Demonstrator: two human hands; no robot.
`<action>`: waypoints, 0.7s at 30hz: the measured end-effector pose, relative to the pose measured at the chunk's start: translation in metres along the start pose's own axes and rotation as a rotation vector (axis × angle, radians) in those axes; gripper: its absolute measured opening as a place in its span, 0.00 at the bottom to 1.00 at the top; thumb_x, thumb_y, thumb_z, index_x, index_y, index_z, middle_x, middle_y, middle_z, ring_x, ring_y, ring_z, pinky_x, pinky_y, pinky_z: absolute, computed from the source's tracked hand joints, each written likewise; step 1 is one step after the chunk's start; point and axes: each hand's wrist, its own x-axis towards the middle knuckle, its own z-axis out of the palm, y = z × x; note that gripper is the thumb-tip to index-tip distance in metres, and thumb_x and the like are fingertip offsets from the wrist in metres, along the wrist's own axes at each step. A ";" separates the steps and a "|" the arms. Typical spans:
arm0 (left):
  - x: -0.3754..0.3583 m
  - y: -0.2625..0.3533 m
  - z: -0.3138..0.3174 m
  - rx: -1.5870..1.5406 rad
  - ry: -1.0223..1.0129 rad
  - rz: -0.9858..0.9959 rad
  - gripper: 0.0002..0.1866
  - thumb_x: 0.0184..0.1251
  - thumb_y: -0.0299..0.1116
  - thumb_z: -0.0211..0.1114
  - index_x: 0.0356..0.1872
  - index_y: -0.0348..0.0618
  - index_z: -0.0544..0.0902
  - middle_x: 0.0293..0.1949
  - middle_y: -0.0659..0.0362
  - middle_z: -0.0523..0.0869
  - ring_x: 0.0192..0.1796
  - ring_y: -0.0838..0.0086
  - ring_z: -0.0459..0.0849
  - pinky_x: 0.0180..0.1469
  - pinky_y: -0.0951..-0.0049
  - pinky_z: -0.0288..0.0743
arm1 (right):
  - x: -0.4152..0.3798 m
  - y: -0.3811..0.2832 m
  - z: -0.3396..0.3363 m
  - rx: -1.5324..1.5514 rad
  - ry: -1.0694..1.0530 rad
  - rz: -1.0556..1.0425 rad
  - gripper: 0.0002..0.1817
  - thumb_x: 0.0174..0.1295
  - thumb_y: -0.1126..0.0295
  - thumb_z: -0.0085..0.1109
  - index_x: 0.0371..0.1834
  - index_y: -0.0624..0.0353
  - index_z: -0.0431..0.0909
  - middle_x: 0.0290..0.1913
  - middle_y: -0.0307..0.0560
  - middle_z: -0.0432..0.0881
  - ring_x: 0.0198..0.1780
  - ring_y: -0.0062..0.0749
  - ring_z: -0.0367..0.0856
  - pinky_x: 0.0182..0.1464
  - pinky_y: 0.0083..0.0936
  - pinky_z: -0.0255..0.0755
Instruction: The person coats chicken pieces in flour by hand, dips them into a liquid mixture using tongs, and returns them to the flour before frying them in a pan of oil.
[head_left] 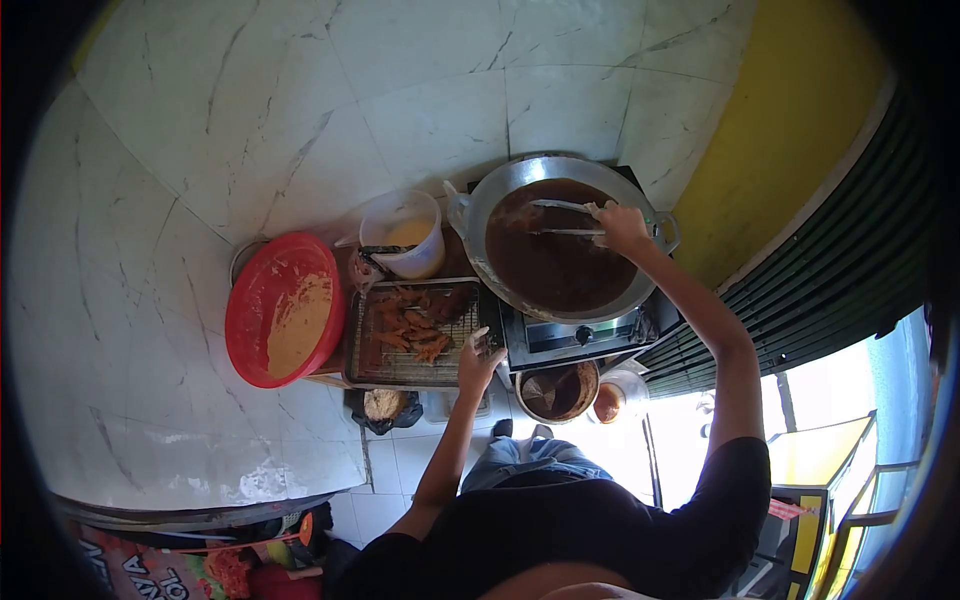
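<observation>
My right hand [622,228] is closed round metal tongs [565,207], whose two arms reach apart over the dark brown oil [550,262] in a large metal wok [482,232]. The wok sits on a black gas stove [545,352]. Near the right edge of a wire-rack tray [375,383], my left hand [480,362] has its fingers apart, with pale residue on the fingertips, and holds nothing. Orange-brown fried pieces [415,330] lie on the rack. Whether anything is between the tong tips is too unclear to tell.
A red basin [237,325] with pale flour stands left of the tray. Behind the tray is a white bucket [425,262] of light liquid. Below the counter are a brown-stained pot [593,400] and a black bag [375,425]. A tiled wall runs behind.
</observation>
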 end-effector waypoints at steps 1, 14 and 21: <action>0.000 0.000 0.000 0.002 0.009 -0.001 0.33 0.46 0.34 0.74 0.55 0.35 0.71 0.44 0.52 0.78 0.46 0.69 0.77 0.50 0.70 0.72 | -0.001 0.001 0.000 0.022 0.002 0.010 0.34 0.39 0.57 0.70 0.55 0.47 0.72 0.35 0.46 0.78 0.36 0.40 0.81 0.37 0.34 0.76; -0.002 0.008 -0.001 0.010 -0.029 -0.041 0.33 0.47 0.32 0.73 0.56 0.40 0.70 0.51 0.51 0.77 0.49 0.64 0.77 0.51 0.67 0.72 | -0.015 -0.011 0.007 0.036 -0.094 0.063 0.36 0.35 0.58 0.73 0.54 0.53 0.72 0.35 0.47 0.78 0.37 0.40 0.82 0.38 0.32 0.77; 0.002 -0.009 -0.001 -0.039 -0.045 -0.042 0.33 0.47 0.33 0.73 0.56 0.39 0.70 0.50 0.51 0.77 0.49 0.64 0.77 0.51 0.68 0.71 | 0.005 -0.019 0.052 -0.027 0.010 0.045 0.38 0.39 0.55 0.71 0.57 0.51 0.69 0.36 0.46 0.76 0.36 0.40 0.81 0.35 0.33 0.76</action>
